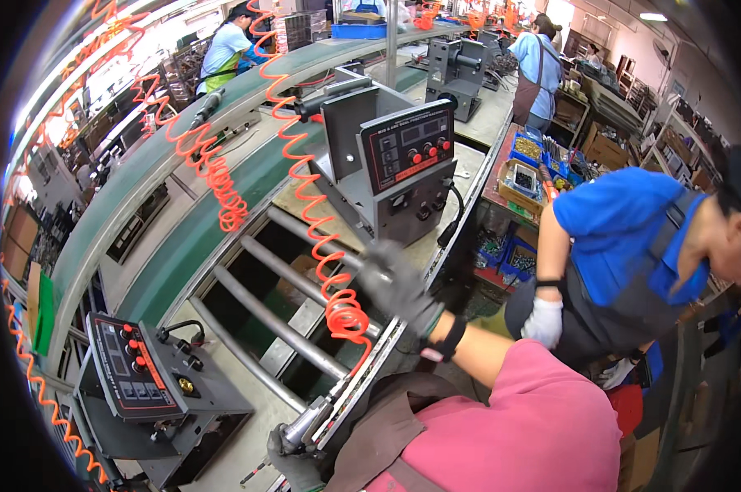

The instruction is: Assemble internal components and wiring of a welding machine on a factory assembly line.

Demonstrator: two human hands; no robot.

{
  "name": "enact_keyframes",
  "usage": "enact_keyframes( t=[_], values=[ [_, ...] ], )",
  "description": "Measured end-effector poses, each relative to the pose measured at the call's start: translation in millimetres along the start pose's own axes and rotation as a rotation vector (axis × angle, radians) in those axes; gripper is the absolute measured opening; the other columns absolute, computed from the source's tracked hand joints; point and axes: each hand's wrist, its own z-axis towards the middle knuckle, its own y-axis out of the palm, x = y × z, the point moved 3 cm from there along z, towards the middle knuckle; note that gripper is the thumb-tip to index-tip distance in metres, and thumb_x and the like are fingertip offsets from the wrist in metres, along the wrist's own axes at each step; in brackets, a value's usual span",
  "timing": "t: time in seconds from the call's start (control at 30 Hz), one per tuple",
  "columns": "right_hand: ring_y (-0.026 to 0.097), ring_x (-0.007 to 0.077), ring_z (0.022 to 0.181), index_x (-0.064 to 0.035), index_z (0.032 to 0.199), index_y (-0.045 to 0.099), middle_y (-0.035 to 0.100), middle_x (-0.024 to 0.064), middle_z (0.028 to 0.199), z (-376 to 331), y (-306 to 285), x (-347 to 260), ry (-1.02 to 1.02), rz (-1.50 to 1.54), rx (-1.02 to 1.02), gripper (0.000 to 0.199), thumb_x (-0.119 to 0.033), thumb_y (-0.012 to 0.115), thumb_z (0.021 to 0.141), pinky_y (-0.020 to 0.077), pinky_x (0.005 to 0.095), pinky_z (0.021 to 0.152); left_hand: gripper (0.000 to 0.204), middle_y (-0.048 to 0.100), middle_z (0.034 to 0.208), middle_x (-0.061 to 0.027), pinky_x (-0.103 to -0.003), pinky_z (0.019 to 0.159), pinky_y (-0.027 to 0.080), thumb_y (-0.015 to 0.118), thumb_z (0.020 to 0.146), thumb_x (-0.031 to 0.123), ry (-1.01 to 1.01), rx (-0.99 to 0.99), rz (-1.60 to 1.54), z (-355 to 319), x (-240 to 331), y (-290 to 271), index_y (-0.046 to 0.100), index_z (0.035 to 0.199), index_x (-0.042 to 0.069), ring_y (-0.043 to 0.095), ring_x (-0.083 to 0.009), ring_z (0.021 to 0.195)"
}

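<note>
**Two grey units on a roller line, hands at its near rail**

At far left a grey unit (153,385) sits on the bench with its red-knobbed control panel tilted up toward the wearer, so the knobs and the brass socket face whoever stands here. Just right of it, the gloved left hand (292,459) is curled tight round the grip of an air tool (309,422), whose nose rests against the near rail (370,361). An orange coiled hose (309,213) hangs down from above to the rail, slack enough to let the tool travel.

Steel rollers (280,324) span the gap in the line, giving heavy units something to slide across. Beyond them stands a second unit (395,168), panel facing this way, well apart from the first. The gloved right hand (399,287) reaches out over the rail just below that unit; it is blurred, fingers seemingly loose, and I cannot tell whether it grips anything.

At right, a co-worker in blue (633,238) bends beside the line.
</note>
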Motion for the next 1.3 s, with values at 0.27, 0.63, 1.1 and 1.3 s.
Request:
enact_keyframes(
  t=[0.27, 0.63, 1.1, 1.3],
  values=[
    [0.057, 0.0299, 0.106, 0.0006, 0.122, 0.050, 0.060, 0.0186, 0.115, 138.7, -133.4, 164.8, 0.514, -0.237, 0.473, 0.053, -0.043, 0.048, 0.091, 0.0429, 0.0342, 0.092, 0.046, 0.047, 0.057, -0.0003, -0.027, 0.052, 0.034, 0.042, 0.088, 0.048, 0.270, 0.304, 0.018, -13.3, -19.8, -38.8, 0.062, 0.094, 0.007, 0.038, -0.0131, 0.049],
    [0.058, 0.0269, 0.096, -0.0096, 0.136, 0.043, 0.054, 0.0120, 0.123, 151.8, -106.6, 251.3, 0.792, 0.206, 0.250, 0.080, -0.071, 0.031, 0.086, 0.0516, 0.0391, 0.069, 0.034, 0.041, 0.055, 0.0044, -0.024, 0.046, 0.033, 0.055, 0.083, 0.045, 0.112, 0.409, -0.486, -79.5, -2.4, 28.9, 0.049, 0.071, 0.014, 0.038, -0.0093, 0.045],
    [0.052, 0.0218, 0.112, -0.0031, 0.139, 0.035, 0.051, 0.0089, 0.129, 69.3, -39.6, 118.0, 0.614, 0.441, -0.022, 0.074, -0.061, 0.033, 0.092, 0.0380, 0.0326, 0.098, 0.037, 0.059, 0.070, -0.0093, -0.035, 0.061, 0.053, 0.053, 0.081, 0.046, 0.040, -0.108, -0.777, -84.0, 14.4, 40.7, 0.055, 0.084, 0.009, 0.063, -0.0254, 0.068],
    [0.055, 0.0201, 0.104, -0.0002, 0.132, 0.043, 0.055, 0.0114, 0.120, 30.7, -10.1, 88.4, 0.654, 0.494, -0.075, 0.067, -0.055, 0.035, 0.094, 0.0410, 0.0325, 0.094, 0.043, 0.063, 0.075, -0.0163, -0.040, 0.061, 0.053, 0.048, 0.082, 0.050, -0.053, -0.184, -0.900, -72.9, 13.5, 17.0, 0.056, 0.085, 0.008, 0.063, -0.0324, 0.068]
  ],
)
